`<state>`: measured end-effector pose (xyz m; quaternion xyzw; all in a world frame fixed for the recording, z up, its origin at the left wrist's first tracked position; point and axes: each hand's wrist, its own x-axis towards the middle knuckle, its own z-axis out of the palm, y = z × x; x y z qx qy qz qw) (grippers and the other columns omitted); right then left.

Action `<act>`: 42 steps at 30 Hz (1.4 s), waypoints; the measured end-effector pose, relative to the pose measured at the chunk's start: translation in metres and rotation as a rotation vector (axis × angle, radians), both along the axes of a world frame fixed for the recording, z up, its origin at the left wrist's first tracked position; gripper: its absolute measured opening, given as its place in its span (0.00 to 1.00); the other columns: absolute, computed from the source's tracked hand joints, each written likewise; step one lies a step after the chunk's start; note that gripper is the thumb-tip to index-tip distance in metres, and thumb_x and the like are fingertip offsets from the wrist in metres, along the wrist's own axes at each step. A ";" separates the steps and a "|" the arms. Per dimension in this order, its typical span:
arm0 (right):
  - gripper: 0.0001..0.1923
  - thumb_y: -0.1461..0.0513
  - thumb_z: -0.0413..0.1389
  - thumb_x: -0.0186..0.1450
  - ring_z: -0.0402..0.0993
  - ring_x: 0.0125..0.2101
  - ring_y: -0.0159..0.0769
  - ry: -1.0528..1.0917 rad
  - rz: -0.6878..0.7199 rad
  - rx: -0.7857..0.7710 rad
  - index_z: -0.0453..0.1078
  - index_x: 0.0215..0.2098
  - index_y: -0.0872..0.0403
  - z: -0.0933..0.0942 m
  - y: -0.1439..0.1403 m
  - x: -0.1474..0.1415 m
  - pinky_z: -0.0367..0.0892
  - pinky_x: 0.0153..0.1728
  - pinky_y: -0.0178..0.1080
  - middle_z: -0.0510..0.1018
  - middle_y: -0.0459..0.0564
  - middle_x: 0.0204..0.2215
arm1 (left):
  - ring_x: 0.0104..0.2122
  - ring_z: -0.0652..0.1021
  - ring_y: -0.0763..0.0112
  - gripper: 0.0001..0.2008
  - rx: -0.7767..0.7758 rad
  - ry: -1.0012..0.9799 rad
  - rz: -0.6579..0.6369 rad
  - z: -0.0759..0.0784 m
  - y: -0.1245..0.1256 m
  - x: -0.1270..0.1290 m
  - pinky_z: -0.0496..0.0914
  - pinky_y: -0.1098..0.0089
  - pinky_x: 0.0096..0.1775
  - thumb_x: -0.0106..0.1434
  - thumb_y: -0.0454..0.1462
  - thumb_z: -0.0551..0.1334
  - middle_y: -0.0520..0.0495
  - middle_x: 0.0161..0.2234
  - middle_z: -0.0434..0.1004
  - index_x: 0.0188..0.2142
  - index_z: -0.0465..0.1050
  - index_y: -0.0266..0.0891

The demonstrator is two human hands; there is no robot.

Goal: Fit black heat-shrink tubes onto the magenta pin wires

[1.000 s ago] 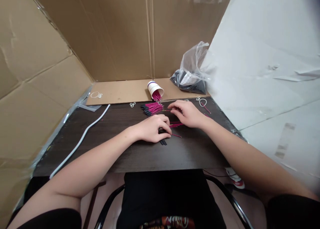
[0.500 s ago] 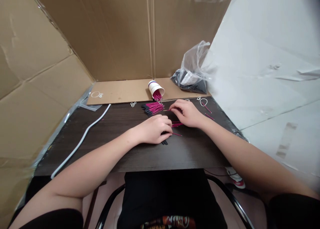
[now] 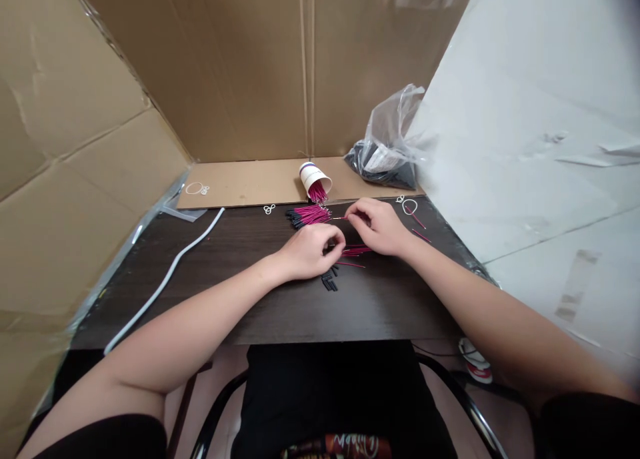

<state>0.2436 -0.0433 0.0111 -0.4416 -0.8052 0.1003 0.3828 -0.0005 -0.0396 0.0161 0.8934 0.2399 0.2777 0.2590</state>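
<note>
My right hand (image 3: 376, 225) pinches a thin pink wire (image 3: 340, 217) between thumb and fingertips, its bare end pointing left toward a bundle of pink wires with black sleeves (image 3: 307, 215). My left hand (image 3: 315, 249) is closed, thumb and forefinger bent together in a ring. Whatever lies between those fingertips is too small to make out. Several short black sleeves (image 3: 329, 282) lie on the table just below my left hand. Loose pink wires (image 3: 356, 250) lie between the two hands, partly hidden by the left one.
A paper cup (image 3: 310, 173) with pink wires lies tipped on a cardboard strip (image 3: 235, 185). Behind on the right sits a clear bag (image 3: 385, 159) of black pieces. A white tube (image 3: 173, 269) lies at left. Rubber bands (image 3: 410, 207) and stray pink wires (image 3: 421, 236) lie at right.
My left hand has lifted slightly up and away from the black sleeves, uncovering more of them. My right hand has shifted slightly, still pinching the wire.
</note>
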 end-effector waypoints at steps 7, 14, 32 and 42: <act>0.09 0.61 0.56 0.76 0.68 0.29 0.37 0.047 -0.021 0.016 0.75 0.38 0.53 0.011 -0.010 -0.005 0.63 0.35 0.42 0.78 0.50 0.32 | 0.35 0.83 0.66 0.05 -0.323 -0.240 0.285 -0.004 0.014 0.004 0.75 0.64 0.41 0.76 0.35 0.63 0.46 0.35 0.87 0.43 0.77 0.38; 0.09 0.62 0.55 0.75 0.68 0.29 0.37 0.026 0.015 0.042 0.74 0.37 0.52 0.011 -0.010 -0.006 0.64 0.35 0.43 0.77 0.50 0.32 | 0.36 0.84 0.66 0.05 -0.373 -0.252 0.287 -0.007 0.015 0.005 0.75 0.64 0.42 0.76 0.36 0.62 0.44 0.37 0.88 0.44 0.77 0.38; 0.11 0.60 0.56 0.77 0.72 0.32 0.38 -0.024 0.093 0.006 0.76 0.38 0.53 0.011 -0.009 -0.003 0.65 0.37 0.43 0.79 0.51 0.33 | 0.35 0.85 0.66 0.06 -0.241 -0.211 0.245 0.000 0.009 0.003 0.79 0.63 0.46 0.76 0.36 0.63 0.45 0.36 0.88 0.44 0.80 0.38; 0.12 0.60 0.55 0.78 0.73 0.31 0.38 -0.021 0.100 -0.010 0.77 0.37 0.53 0.008 -0.009 -0.004 0.66 0.37 0.42 0.80 0.51 0.32 | 0.34 0.84 0.68 0.06 -0.210 -0.223 0.240 0.001 0.006 0.004 0.79 0.65 0.44 0.76 0.35 0.64 0.45 0.36 0.88 0.44 0.80 0.37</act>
